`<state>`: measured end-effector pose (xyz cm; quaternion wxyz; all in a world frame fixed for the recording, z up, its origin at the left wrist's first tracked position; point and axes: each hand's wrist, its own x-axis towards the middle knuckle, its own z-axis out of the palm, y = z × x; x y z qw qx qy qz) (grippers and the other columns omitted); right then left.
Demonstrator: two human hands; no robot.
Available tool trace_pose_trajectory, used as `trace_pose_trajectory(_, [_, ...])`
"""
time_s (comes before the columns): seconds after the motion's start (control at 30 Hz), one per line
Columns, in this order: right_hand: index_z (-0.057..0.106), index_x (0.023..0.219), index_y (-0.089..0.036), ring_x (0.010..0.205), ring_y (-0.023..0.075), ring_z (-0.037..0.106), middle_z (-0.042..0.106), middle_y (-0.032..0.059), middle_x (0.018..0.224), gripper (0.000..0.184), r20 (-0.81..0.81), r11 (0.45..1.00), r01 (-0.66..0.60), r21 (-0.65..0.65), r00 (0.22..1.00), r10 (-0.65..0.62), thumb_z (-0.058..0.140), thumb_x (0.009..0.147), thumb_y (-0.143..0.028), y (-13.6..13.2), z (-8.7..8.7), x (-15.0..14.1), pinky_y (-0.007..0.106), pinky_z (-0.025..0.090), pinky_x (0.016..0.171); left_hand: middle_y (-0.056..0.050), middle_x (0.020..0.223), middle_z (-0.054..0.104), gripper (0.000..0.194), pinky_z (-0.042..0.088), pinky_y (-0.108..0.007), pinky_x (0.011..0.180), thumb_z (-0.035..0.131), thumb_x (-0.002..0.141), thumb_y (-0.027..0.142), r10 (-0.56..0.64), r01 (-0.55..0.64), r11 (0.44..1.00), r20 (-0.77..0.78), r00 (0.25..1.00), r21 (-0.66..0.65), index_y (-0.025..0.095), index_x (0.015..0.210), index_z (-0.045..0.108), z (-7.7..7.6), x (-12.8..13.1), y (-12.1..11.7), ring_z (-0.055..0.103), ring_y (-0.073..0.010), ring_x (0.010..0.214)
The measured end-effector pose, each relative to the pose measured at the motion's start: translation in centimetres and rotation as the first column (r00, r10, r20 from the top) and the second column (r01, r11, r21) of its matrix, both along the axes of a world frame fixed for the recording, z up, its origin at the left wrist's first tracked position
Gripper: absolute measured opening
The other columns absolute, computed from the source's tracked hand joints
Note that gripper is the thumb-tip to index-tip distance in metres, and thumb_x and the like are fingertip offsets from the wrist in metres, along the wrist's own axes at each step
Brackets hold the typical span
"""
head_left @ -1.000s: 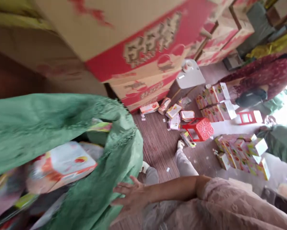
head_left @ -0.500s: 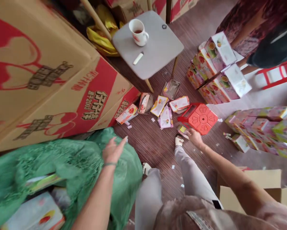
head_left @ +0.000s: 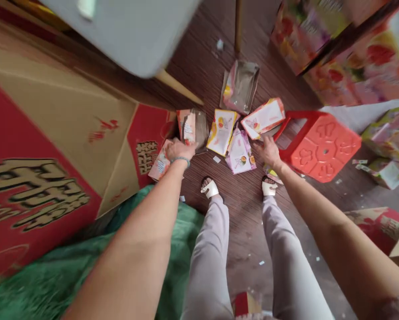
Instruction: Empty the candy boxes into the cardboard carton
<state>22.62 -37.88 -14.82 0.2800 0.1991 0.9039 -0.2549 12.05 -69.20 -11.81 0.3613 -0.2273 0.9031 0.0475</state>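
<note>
My left hand (head_left: 180, 152) is at the left of the floor pile, over a pink fruit-printed carton (head_left: 160, 163) and against the near end of another carton with a clear plastic tray (head_left: 199, 129). Its thumb is stretched out to the right, fingers apart. My right hand (head_left: 269, 152) reaches to the near edge of a red-and-white carton (head_left: 264, 118); its fingers look apart, and I cannot tell if they touch it. Between my hands lie a yellow-edged carton (head_left: 222, 132) and a purple one (head_left: 241, 153). Behind them sits an opened carton with a clear tray (head_left: 242, 86).
A red plastic stool (head_left: 324, 151) lies right of my right hand. Stacked fruit cartons (head_left: 362, 62) stand at the upper right. Large cardboard boxes (head_left: 62, 146) and a green sack (head_left: 96, 262) line the left. A grey table (head_left: 129, 31) overhangs the upper left.
My view has leaned lower and closer to the floor pile. My left hand has moved from above the green sack to the cartons. My right hand has left the small carton by my foot.
</note>
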Motion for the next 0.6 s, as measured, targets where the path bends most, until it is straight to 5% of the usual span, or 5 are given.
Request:
trace_pose_trajectory(0.1, [0.041, 0.162, -0.012, 0.139, 0.0382, 0.058, 0.043, 0.0252, 0.165, 0.070, 0.006, 1.000, 0.024, -0.015, 1.000, -0.023, 0.064, 0.103, -0.039, -1.0, -8.2, -1.5, 0.057, 0.050, 0.114, -0.033, 0.152, 0.057, 0.090, 0.041, -0.054, 0.122, 0.082, 0.089, 0.053, -0.038, 0.038, 0.999, 0.028, 0.999, -0.015, -0.001, 0.152, 0.049, -4.9, -1.7, -0.2, 0.051, -0.0445, 0.147])
trace_pose_trajectory(0.17, [0.046, 0.158, -0.013, 0.138, 0.0404, 0.058, 0.051, 0.0255, 0.158, 0.068, 0.028, 0.997, 0.080, -0.019, 0.996, -0.079, 0.067, 0.102, -0.046, -0.8, -13.1, -1.7, 0.061, 0.048, 0.114, -0.033, 0.153, 0.056, 0.092, 0.041, -0.052, 0.122, 0.083, 0.090, 0.047, -0.054, 0.054, 0.998, 0.064, 0.997, -0.008, -0.002, 0.156, 0.043, -7.7, -2.3, -0.1, 0.052, -0.0430, 0.147])
trace_pose_trajectory(0.3, [0.068, 0.123, -0.016, 0.123, 0.0389, 0.063, 0.071, 0.0174, 0.117, 0.044, 0.013, 0.986, 0.165, -0.005, 0.986, -0.165, 0.064, 0.104, -0.055, 0.8, -17.2, -0.8, 0.055, 0.050, 0.107, -0.035, 0.162, 0.044, 0.117, 0.037, -0.050, 0.122, 0.090, 0.084, 0.028, -0.026, 0.027, 0.997, 0.028, 0.999, -0.065, -0.001, 0.170, 0.015, -12.1, -2.0, -1.1, 0.049, -0.0390, 0.151])
trace_pose_trajectory(0.43, [0.067, 0.102, -0.022, 0.104, 0.0309, 0.062, 0.066, 0.0102, 0.095, 0.037, -0.225, 0.996, 0.087, 0.014, 0.971, -0.081, 0.044, 0.112, -0.049, 1.4, -11.9, 0.5, 0.047, 0.052, 0.097, -0.029, 0.161, 0.049, 0.122, 0.034, -0.056, 0.115, 0.081, 0.088, 0.048, 0.111, -0.107, 0.992, -0.047, 0.993, 0.068, 0.013, 0.173, 0.001, -13.4, -1.5, -2.5, 0.050, -0.0382, 0.151])
trace_pose_trajectory(0.6, [0.059, 0.086, -0.024, 0.085, 0.0255, 0.052, 0.058, 0.0059, 0.084, 0.025, -0.320, 0.967, -0.249, 0.047, 0.914, 0.251, 0.043, 0.105, -0.021, -2.8, -1.3, 3.1, 0.040, 0.047, 0.086, -0.026, 0.162, 0.049, 0.127, 0.031, -0.062, 0.119, 0.080, 0.076, 0.057, 0.152, -0.123, 0.981, -0.200, 0.968, 0.152, 0.019, 0.174, 0.009, -8.6, -2.9, -1.3, 0.047, -0.0451, 0.152])
